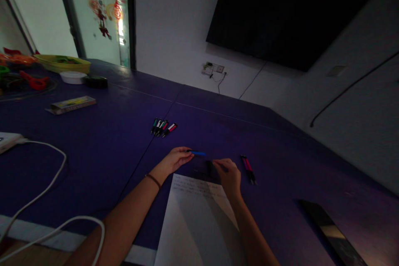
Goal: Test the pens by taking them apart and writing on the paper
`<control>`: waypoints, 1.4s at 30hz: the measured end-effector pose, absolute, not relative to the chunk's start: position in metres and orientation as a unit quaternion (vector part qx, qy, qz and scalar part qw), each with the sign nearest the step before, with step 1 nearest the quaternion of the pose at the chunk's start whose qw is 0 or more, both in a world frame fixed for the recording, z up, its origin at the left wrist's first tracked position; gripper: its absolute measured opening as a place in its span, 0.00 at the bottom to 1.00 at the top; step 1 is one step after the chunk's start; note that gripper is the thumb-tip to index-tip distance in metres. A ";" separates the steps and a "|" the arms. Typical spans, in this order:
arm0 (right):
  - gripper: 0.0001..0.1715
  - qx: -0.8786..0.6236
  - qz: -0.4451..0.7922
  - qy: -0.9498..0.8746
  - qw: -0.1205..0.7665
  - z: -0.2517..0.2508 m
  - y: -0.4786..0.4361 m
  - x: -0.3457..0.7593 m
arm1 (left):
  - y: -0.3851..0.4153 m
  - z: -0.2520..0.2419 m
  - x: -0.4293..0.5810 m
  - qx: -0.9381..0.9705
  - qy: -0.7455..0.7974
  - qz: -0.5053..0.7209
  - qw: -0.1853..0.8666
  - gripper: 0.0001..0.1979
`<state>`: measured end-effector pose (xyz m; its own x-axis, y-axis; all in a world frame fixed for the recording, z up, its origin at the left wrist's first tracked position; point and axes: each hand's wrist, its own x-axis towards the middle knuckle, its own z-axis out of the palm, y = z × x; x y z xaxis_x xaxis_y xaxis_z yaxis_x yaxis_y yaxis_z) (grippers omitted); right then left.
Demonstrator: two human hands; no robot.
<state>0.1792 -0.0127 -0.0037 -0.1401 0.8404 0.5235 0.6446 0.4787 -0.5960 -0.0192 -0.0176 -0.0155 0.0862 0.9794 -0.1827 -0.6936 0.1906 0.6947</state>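
Observation:
My left hand (179, 160) pinches a slim blue pen-like stick (198, 153) with a dark end, which points right above the table. To its right, my right hand (230, 174) has thumb and fingers closed at a small dark piece (209, 168), blurred, whose kind I cannot make out. Below both hands lies a white sheet of paper (196, 228) with a few lines of handwriting at its top. Just right of my right hand are pink-and-black pens (248, 169), side by side. Several pens (160, 127) with green, white and red grips lie in a group beyond my left hand.
A flat black glossy object (332, 230) lies at the right. A white cable (62, 170) loops across the left. Farther left are a small box (73, 104), a yellow basket (62, 65) and orange clamps (34, 81). A large screen (280, 12) hangs on the wall.

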 end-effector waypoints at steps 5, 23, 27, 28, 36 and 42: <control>0.05 -0.496 0.121 -0.821 0.257 0.005 -0.007 0.198 | -0.019 -0.011 -0.022 0.200 0.321 0.613 0.694 0.07; 0.08 -0.510 0.179 -0.793 0.282 0.014 -0.005 0.210 | -0.016 -0.010 -0.025 0.148 0.320 0.638 0.684 0.07; 0.10 -0.524 0.185 -0.750 0.358 0.017 -0.007 0.211 | -0.017 -0.009 -0.025 0.139 0.325 0.638 0.684 0.08; 0.10 -0.522 0.177 -0.749 0.367 0.017 -0.007 0.211 | -0.017 -0.009 -0.025 0.139 0.325 0.638 0.684 0.08; 0.10 -0.506 0.128 -0.772 0.362 0.015 -0.005 0.211 | -0.014 -0.013 -0.027 0.140 0.319 0.643 0.682 0.08; 0.10 -0.480 0.103 -0.795 0.357 0.015 -0.006 0.210 | -0.016 -0.013 -0.027 0.163 0.322 0.624 0.693 0.08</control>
